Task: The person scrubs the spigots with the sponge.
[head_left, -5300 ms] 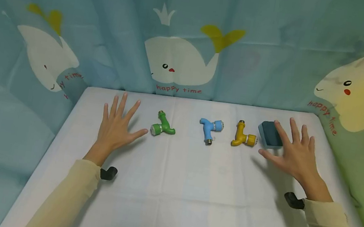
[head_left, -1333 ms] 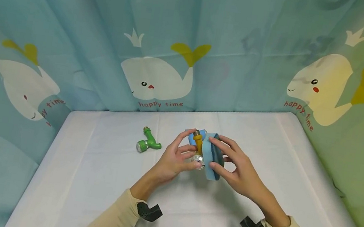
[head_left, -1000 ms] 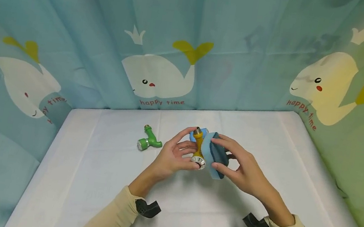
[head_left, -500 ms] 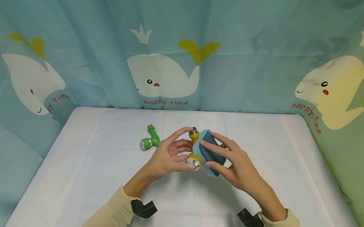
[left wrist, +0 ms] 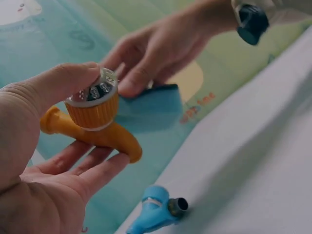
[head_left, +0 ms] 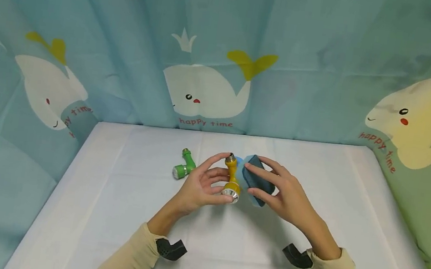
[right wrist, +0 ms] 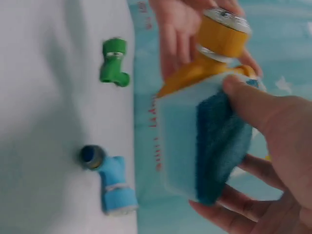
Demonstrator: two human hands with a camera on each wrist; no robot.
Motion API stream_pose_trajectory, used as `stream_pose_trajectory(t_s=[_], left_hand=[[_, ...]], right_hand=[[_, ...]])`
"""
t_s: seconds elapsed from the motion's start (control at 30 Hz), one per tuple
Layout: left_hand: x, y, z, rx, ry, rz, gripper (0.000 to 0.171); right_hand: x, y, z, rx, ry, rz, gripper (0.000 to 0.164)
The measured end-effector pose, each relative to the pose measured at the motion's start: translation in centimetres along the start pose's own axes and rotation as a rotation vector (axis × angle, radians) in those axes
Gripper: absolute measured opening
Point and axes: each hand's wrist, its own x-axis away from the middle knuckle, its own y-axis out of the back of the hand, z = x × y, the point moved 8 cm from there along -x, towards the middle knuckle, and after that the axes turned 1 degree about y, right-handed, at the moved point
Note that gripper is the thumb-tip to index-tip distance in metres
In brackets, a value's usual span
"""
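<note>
My left hand (head_left: 196, 188) holds a yellow tap (head_left: 232, 170) above the table, thumb on its round knob and fingertips at the threaded end and body. In my right hand (head_left: 291, 196) is a two-layer sponge (head_left: 258, 178), dark teal on one side and light blue on the other, gripped between thumb and fingers. The light blue side faces the tap. In the head view a narrow space shows between sponge and tap; whether they touch lower down I cannot tell. The left wrist view shows the tap's ribbed knob (left wrist: 95, 109) under my thumb.
A green tap (head_left: 181, 169) lies on the white-covered table (head_left: 121, 213), left of my hands and partly behind the left one. The blue tap (right wrist: 116, 187) lies on the table too, mostly hidden in the head view. A whale-print curtain (head_left: 136, 77) borders the table.
The yellow tap and sponge, on the table at first, are now in my hands. Over the last half second the sponge has come off the tap's side, rightward. The head view has shifted.
</note>
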Motion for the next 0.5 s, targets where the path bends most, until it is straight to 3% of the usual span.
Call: stream_pose_trajectory(t_s=[0.17, 0.33, 0.5], left_hand=[[-0.1, 0.0, 0.1, 0.014, 0.003, 0.008, 0.097], [0.0, 0.3, 0.1, 0.013, 0.001, -0.01, 0.096], [-0.2, 0.7, -0.1, 0.01, -0.015, -0.022, 0.096]], right_hand=[[-0.5, 0.1, 0.2, -0.1, -0.022, -0.027, 0.067], [-0.6, -1.0, -0.4, -0.068, -0.022, 0.038, 0.063], [-1.5, 0.1, -0.3, -0.05, -0.031, -0.057, 0.065]])
